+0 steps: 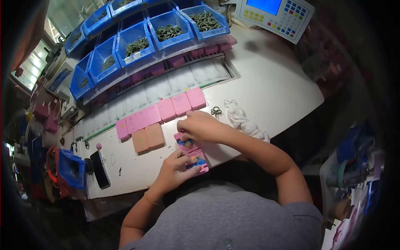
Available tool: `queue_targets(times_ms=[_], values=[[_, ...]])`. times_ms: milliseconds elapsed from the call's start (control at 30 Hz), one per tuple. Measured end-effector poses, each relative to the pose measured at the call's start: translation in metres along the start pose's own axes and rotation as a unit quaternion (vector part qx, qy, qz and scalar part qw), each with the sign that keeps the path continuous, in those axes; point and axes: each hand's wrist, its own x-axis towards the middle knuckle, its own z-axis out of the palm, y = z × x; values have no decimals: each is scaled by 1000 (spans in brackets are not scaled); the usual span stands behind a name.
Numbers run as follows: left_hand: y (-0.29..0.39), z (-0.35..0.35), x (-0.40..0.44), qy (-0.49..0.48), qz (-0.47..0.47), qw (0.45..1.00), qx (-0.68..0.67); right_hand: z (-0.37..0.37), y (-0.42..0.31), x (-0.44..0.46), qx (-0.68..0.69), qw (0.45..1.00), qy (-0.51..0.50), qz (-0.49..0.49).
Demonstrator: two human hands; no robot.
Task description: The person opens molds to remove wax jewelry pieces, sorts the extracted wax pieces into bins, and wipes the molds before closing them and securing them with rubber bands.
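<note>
At table (133, 177) edge: pink block (197, 153), blue-yellow patches; left hand (171, 168) gripping it, right hand (201, 126) curled, hold unclear.

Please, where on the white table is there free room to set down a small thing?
Widest: between the white bundle and the keypad panel. Smaller, with scattered bits: between the phone and the brown blocks. Crowded: around the left hand and right hand, near the pink blocks.

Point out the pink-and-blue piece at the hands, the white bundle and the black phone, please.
Pink-and-blue piece (201, 161): head view, on its blue surface near the lower end.
White bundle (243, 121): head view, on its middle folds.
Black phone (100, 168): head view, middle of its dark screen.
</note>
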Motion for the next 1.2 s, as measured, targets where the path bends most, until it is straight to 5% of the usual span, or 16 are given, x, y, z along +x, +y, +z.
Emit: queue_targets(times_ms=[133,200,233,400,467,500,633,800,900,1100,1200], values=[[4,0,5,-53,28,986,153,13,11,-2,-22,997,67,-20],[9,6,3,79,120,947,287,18,16,-4,-42,993,97,-50],[3,6,3,53,102,940,321,21,19,-6,-62,987,127,-79],[-15,10,8,-11,109,943,313,26,24,-21,-73,986,136,-64],[-19,11,7,8,136,952,274,25,30,-39,34,972,196,-123],[-18,10,8,8,133,954,269,4,23,-58,112,974,172,-93],[-11,12,7,12,126,944,305,-21,34,-114,-92,938,324,80],[-12,20,6,25,129,939,319,-5,49,-136,-176,911,293,229],[-14,23,5,34,131,941,309,1,50,-132,-67,935,242,252],[-15,28,6,43,136,949,282,-3,12,-142,-157,936,292,117],[-15,28,5,44,143,949,279,18,-24,-151,-161,918,330,-153]])
